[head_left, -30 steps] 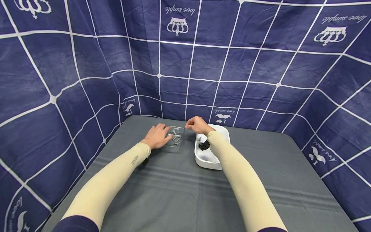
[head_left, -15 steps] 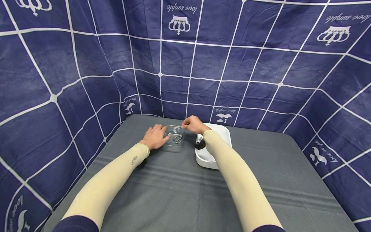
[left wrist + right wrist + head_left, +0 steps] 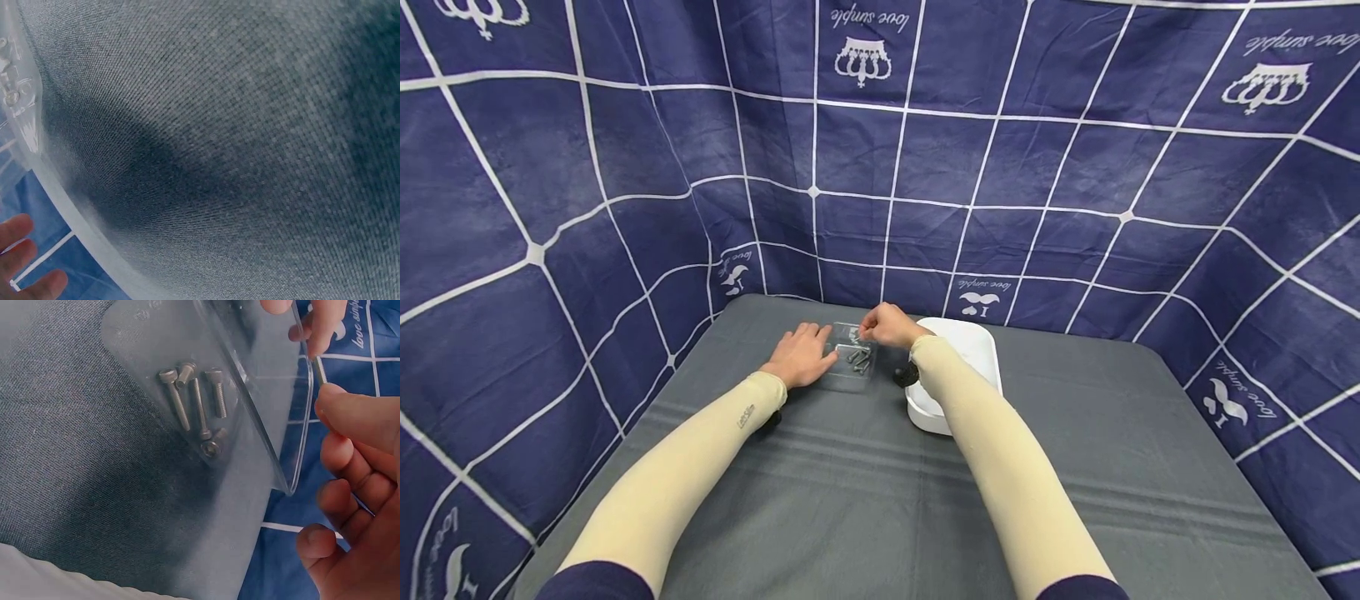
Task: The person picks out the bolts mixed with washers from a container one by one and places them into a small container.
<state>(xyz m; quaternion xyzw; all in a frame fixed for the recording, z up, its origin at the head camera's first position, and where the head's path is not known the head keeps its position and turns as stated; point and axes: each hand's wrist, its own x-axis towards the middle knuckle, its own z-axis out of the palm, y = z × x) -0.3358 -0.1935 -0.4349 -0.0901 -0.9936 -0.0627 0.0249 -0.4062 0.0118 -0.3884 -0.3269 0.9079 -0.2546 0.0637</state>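
A clear plastic box sits on the grey-covered table, with several metal socket-head bolts lying inside it. My left hand rests at the box's left side with its fingers extended; only some fingertips show in the left wrist view. Over the box's right part, my right hand pinches one bolt between thumb and fingers, close to the clear rim. The bolt's head is hidden by the fingers.
A white tray stands just right of the box, partly beneath my right forearm. Behind the table hangs a dark blue curtain with white lines, which also closes off both sides.
My right hand has moved left from beside the white tray to over the clear box, carrying the bolt. My left hand has stayed nearly in place.
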